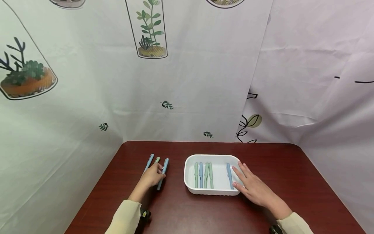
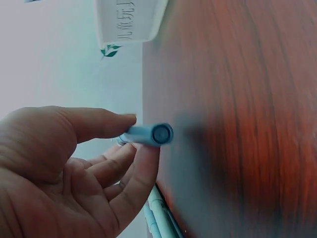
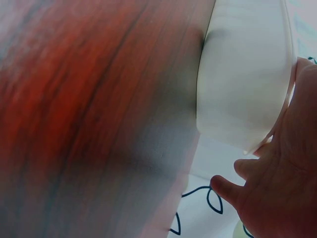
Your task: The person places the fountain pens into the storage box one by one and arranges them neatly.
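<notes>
Toward the worktop's left edge from the tray, my left hand is pinching a pen, right hand spread.

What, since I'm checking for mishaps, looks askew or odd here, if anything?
Mildly odd: in the white tray, one blue pen lies across a gap from the other four pens, breaking the row. No spill or damage shows.

Each pen looks like smooth plastic with a faint shine. The tray appears to be smooth plastic with a soft sheen. The tabletop shows wood grain, glossy. The backdrop is creased, mostly matt cloth; the sleeves, matt fabric.
</notes>
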